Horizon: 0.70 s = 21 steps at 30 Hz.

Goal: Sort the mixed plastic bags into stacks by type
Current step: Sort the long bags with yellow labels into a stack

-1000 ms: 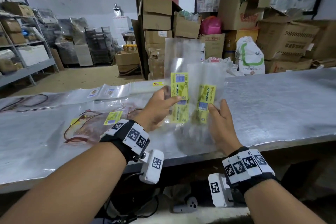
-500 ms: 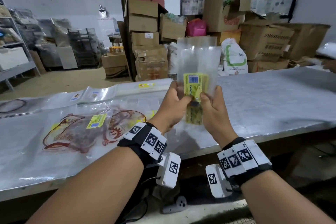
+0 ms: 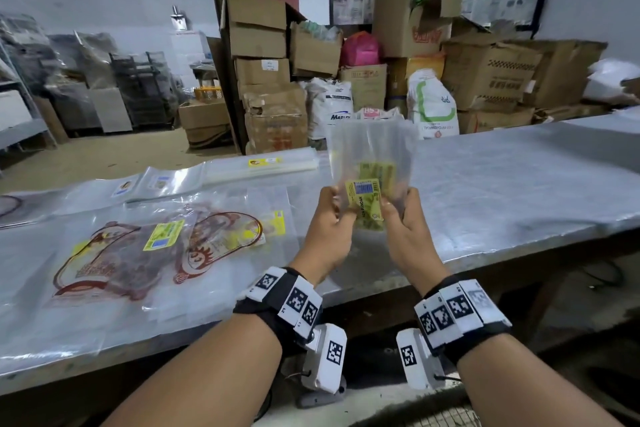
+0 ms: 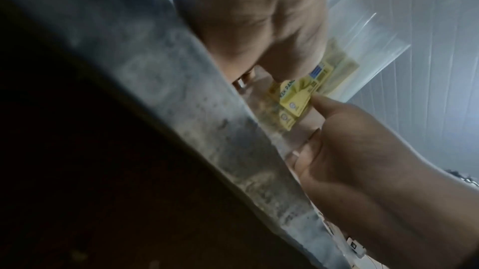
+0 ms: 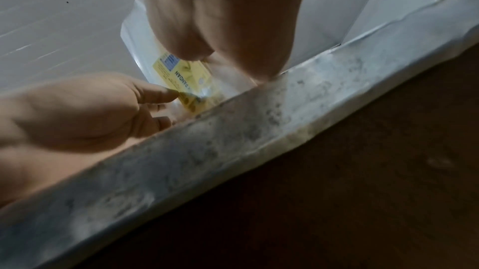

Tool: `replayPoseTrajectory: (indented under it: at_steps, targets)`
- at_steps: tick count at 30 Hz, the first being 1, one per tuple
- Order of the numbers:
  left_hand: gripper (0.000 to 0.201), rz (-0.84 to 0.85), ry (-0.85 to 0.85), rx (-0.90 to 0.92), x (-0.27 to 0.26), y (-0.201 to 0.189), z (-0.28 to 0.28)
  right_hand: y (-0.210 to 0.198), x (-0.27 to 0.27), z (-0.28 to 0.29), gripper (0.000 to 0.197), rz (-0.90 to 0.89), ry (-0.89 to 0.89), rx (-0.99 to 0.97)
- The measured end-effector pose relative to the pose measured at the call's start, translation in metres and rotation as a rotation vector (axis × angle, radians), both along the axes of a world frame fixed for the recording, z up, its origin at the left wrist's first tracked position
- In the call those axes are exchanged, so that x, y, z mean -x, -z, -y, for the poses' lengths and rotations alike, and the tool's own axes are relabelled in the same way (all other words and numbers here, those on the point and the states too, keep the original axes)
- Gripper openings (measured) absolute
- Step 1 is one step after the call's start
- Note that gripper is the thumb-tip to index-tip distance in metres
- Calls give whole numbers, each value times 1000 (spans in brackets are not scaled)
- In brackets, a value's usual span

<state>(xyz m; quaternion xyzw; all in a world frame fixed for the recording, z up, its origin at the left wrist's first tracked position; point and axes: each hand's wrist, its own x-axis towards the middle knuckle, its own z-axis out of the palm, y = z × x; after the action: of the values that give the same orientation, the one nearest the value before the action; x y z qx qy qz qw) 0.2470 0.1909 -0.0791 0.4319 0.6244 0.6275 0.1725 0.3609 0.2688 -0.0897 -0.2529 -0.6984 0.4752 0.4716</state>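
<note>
Both hands, the left hand [image 3: 330, 218] and right hand [image 3: 405, 224], are pinching the small yellow-labelled bags [image 3: 372, 166] upright above the desk [image 3: 502, 191] edge, long axis vertical. The matching stack [image 3: 265, 163] (probably theirs) is lying far left, beyond the large printed bags [image 3: 156, 246], nearer the left hand.

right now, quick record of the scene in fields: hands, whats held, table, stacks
left hand: left hand grips the held bags at their left edge
right hand: right hand grips their right edge
held: small clear bags with yellow labels, upright above the table's near edge
table: metal table
stacks: large printed bags at left; narrow clear bags farther back
</note>
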Motion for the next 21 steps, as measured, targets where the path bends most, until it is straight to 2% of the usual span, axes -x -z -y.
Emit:
replayPoseTrajectory:
  at_steps: [4, 9, 13, 18, 21]
  targets:
    - [2, 19, -42, 17, -9, 12, 1, 8, 2, 2, 5, 27, 50, -12]
    - [8, -79, -108, -89, -12, 14, 1, 10, 7, 8, 5, -21, 76, -14]
    - [12, -75, -120, -168, -13, 7, -1, -2, 10, 9, 14, -73, 80, -55]
    - [12, -51, -77, -91, -13, 15, -4, 6, 6, 1, 12, -51, 70, -16]
    - [9, -10, -60, -58, -10, 19, -7, 15, 6, -1, 18, -26, 58, 5]
